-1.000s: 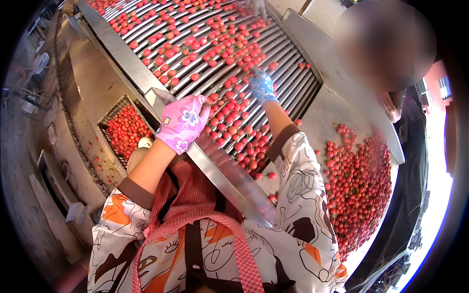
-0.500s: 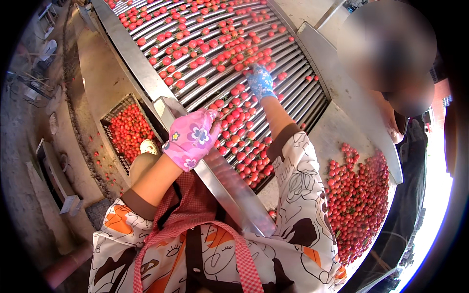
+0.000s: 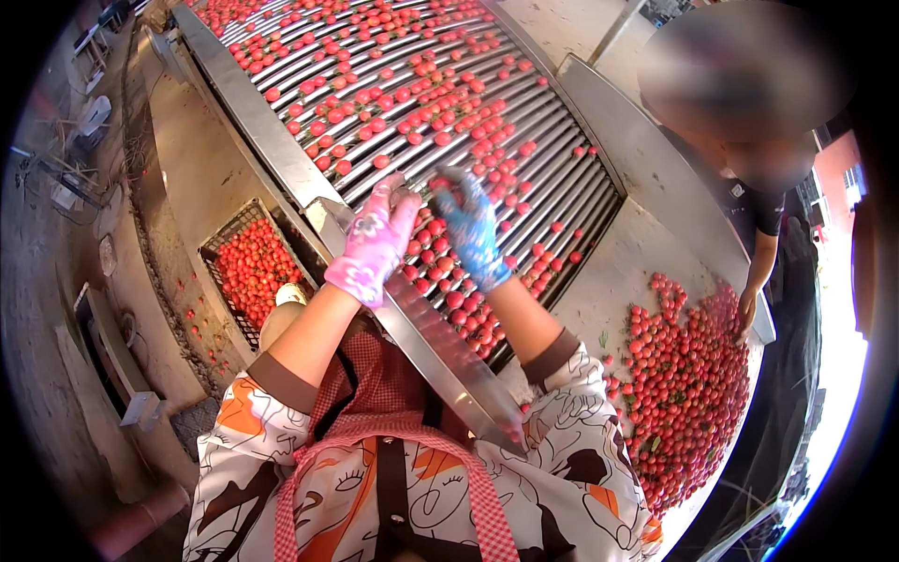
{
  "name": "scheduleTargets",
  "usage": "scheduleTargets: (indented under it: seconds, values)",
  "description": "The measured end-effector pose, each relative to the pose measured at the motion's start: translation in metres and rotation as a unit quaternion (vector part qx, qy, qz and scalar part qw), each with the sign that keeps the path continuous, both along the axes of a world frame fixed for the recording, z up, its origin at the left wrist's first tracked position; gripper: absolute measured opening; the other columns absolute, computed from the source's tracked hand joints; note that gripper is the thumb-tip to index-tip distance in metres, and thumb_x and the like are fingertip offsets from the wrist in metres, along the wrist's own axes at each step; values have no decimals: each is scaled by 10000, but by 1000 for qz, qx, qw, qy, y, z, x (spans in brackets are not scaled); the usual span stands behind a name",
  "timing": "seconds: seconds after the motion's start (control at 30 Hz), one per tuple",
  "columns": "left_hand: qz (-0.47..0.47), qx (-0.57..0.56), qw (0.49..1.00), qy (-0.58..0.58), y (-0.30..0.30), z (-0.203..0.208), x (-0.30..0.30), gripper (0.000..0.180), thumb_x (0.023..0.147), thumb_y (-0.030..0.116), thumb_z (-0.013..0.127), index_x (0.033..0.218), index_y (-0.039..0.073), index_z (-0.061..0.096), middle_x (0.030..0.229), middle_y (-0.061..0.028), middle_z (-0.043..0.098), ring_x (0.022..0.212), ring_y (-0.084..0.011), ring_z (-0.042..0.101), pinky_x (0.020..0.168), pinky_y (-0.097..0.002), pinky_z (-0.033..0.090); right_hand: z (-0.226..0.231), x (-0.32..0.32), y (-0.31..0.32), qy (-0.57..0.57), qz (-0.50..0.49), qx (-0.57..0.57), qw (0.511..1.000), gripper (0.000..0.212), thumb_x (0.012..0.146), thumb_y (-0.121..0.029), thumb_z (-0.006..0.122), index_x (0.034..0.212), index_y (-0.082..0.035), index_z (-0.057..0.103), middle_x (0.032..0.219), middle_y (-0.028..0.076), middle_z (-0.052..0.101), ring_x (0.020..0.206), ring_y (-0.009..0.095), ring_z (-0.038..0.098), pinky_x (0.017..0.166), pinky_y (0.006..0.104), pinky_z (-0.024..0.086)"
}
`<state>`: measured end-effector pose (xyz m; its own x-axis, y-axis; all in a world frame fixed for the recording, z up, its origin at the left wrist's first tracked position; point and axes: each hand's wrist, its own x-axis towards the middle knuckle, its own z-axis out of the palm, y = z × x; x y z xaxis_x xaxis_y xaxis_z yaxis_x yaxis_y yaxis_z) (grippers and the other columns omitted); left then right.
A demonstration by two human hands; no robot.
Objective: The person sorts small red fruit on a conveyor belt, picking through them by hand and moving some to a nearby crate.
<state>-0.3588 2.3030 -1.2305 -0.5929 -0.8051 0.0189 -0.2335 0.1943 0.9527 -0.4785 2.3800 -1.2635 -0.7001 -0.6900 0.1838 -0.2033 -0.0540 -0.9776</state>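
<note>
My left hand (image 3: 375,242), in a pink flowered glove, is over the near edge of the metal roller conveyor (image 3: 573,169). Its fingers are curled together, and whatever they hold is hidden. Close beside it, my right hand (image 3: 471,232) wears a blue patterned glove. Its thumb and fingers are bent around a small red tomato (image 3: 438,184) at their tips, slightly blurred. Many red tomatoes (image 3: 478,323) lie on the rollers below and beyond both hands, some with green stems.
A black crate (image 3: 208,251) full of tomatoes stands on the floor at left. A steel rail (image 3: 440,375) runs before my body. At right, a heap of tomatoes (image 3: 688,393) lies on a pale surface, where another person's hand (image 3: 746,314) touches its edge.
My right hand has drawn back from the middle of the rollers toward my left hand. My left hand has turned fingers-up. The other person has leaned in, an arm reaching to the heap.
</note>
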Motion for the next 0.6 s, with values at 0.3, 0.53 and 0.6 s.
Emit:
scheduleTargets:
  seconds: [0.3, 0.53, 0.6]
  values:
    - [-78, 715, 607, 337, 12, -7, 13, 263, 911, 232, 531, 1055, 14, 566, 1030, -135, 606, 849, -269, 634, 612, -301, 547, 9, 32, 68, 329, 76, -77, 938, 585, 916, -414, 495, 1340, -22, 399, 1371, 215, 401, 1240, 386, 415, 1021, 432, 335]
    - [-58, 609, 668, 423, -6, 4, 32, 398, 873, 13, 512, 1262, 17, 424, 1284, -235, 422, 1131, -340, 497, 786, -364, 551, -120, 10, 155, 449, 179, 218, 848, 703, 738, -291, 672, 1349, -77, 397, 1411, 172, 350, 1291, 375, 341, 1065, 497, 276]
    - [-127, 614, 656, 421, -7, -1, 36, 412, 896, 20, 496, 1296, 49, 402, 1341, -233, 388, 1089, -313, 526, 812, -348, 542, -125, -8, 166, 423, 174, 179, 871, 717, 725, -233, 670, 1362, -77, 381, 1399, 178, 366, 1292, 392, 327, 1059, 512, 264]
